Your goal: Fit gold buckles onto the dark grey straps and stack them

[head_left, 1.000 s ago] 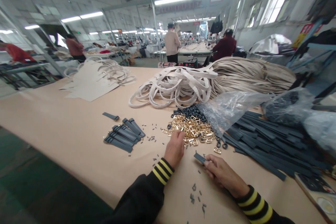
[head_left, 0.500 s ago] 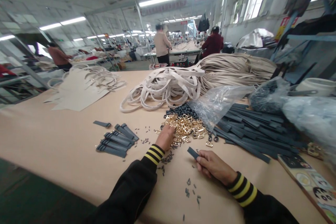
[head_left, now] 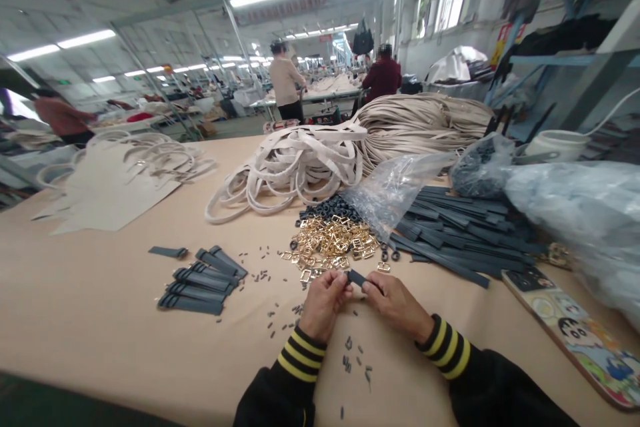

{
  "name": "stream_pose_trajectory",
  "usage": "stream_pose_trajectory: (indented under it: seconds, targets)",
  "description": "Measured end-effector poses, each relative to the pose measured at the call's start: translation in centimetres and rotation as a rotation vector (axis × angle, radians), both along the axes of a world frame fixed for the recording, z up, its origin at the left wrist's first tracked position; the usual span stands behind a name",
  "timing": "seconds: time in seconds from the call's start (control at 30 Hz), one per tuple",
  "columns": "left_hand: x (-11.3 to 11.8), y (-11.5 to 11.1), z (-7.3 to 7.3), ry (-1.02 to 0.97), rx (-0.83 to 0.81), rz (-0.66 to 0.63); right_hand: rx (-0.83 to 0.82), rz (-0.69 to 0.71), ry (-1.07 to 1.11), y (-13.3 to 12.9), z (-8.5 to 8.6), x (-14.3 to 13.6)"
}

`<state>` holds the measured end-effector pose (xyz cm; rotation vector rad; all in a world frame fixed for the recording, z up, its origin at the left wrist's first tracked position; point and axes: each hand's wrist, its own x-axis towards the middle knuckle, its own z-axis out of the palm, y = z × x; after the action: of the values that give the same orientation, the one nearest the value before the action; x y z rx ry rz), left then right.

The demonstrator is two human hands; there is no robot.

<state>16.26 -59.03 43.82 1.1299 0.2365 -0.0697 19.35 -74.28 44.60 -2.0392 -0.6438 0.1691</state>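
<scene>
Between my two hands is a short dark strap (head_left: pixel 357 277). My right hand (head_left: pixel 397 307) pinches its right end. At its left end my left hand (head_left: pixel 325 301) has its fingers pressed together; what they hold there is too small to make out. Just beyond my hands lies a pile of gold buckles (head_left: pixel 333 240), with small black rings (head_left: pixel 340 208) heaped behind it. Several dark straps with folded ends (head_left: pixel 200 280) lie side by side to the left. Small dark pieces (head_left: pixel 349 363) are scattered around and below my hands.
Long dark strips (head_left: pixel 450 233), a clear plastic bag (head_left: pixel 385 190) and a cartoon-patterned case (head_left: pixel 575 333) lie right. Pale strap loops (head_left: pixel 305 167) and a strap bundle (head_left: pixel 425 123) are behind; pale sheets (head_left: pixel 115 193) lie left. People stand or sit at tables farther back.
My left hand has left the buckle pile and come back beside my right hand, at the strap's left end. The whole view has shifted, so things appear farther left.
</scene>
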Motion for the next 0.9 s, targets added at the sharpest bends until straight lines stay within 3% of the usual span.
stream_pose_trajectory:
  seconds: [0.2,0.33,0.53,0.67,0.8,0.9]
  targets:
    - [-0.1,0.1,-0.4,-0.047,0.217,-0.044,-0.089,0.207,0.010,-1.3,0.6,0.5]
    - [-0.5,-0.4,-0.3,-0.064,0.262,-0.143,-0.136,0.259,-0.005,-2.0,0.3,0.7]
    - [-0.9,-0.4,0.0,-0.020,0.292,-0.113,-0.029,0.351,0.042,-1.5,0.6,0.2]
    - [-0.9,-0.5,-0.3,-0.020,0.221,-0.182,-0.001,0.325,0.071,-0.9,0.7,-0.2]
    - [-0.9,-0.7,-0.7,-0.054,0.164,-0.112,-0.007,0.197,0.108,-0.7,0.2,-0.3]
    - [-1.0,-0.8,-0.5,-0.095,0.235,-0.140,-0.008,0.129,0.158,-0.7,-0.1,-0.4]
